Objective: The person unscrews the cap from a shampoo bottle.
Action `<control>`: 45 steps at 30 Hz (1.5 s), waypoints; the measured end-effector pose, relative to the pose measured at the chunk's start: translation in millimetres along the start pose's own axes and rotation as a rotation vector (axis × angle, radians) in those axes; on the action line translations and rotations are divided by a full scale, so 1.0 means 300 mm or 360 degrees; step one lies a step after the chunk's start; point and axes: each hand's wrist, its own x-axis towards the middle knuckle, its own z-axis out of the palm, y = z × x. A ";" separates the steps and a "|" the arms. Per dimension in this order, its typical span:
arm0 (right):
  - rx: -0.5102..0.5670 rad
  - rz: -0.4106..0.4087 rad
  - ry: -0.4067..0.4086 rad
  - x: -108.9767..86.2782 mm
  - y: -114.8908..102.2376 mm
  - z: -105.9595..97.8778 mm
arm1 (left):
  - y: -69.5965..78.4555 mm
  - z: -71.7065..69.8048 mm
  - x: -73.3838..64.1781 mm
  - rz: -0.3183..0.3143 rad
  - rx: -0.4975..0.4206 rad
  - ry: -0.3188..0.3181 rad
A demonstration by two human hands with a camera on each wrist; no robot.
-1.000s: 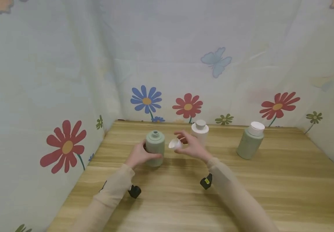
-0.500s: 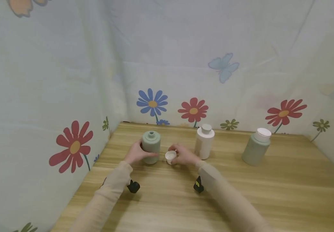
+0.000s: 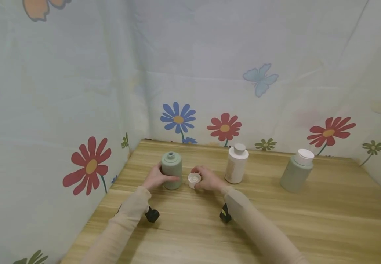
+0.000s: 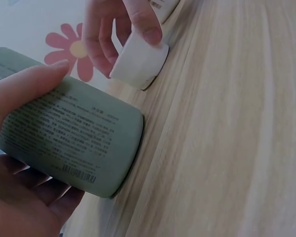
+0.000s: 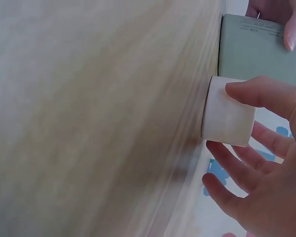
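Note:
A pale green bottle (image 3: 172,168) with a bare, narrow neck stands upright on the wooden table. My left hand (image 3: 156,177) grips its body from the left, thumb across the front; printed small text and a barcode show on it in the left wrist view. Just to the right is a white cap (image 3: 194,179), hollow side up, its base at the tabletop. My right hand (image 3: 208,179) holds this cap between thumb and fingers. In the right wrist view the thumb lies on the near side of the cap (image 5: 229,113), and the fingers are behind it.
A white bottle (image 3: 236,165) with a grey-white cap stands behind my right hand. Farther right is another green bottle (image 3: 296,172), white-capped. Flower-printed cloth (image 3: 203,73) hangs behind and to the left of the table (image 3: 276,216).
My right hand has lowered the white cap from a tilted position in the air to the table, turning its hollow side up. My left hand stays on the green bottle. The head view has shifted slightly.

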 end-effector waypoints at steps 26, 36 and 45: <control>-0.0272 -0.0017 0.0519 -0.262 -0.058 -0.440 | 0.391 0.112 0.038 0.0547 0.0260 -0.0422; -0.0269 0.0214 0.0488 -0.289 0.048 -0.511 | 0.283 0.380 0.144 0.0378 0.0156 -0.0475; -0.0185 0.0164 0.0472 -0.259 0.060 -0.523 | 0.239 0.534 0.207 0.0248 0.0018 -0.0451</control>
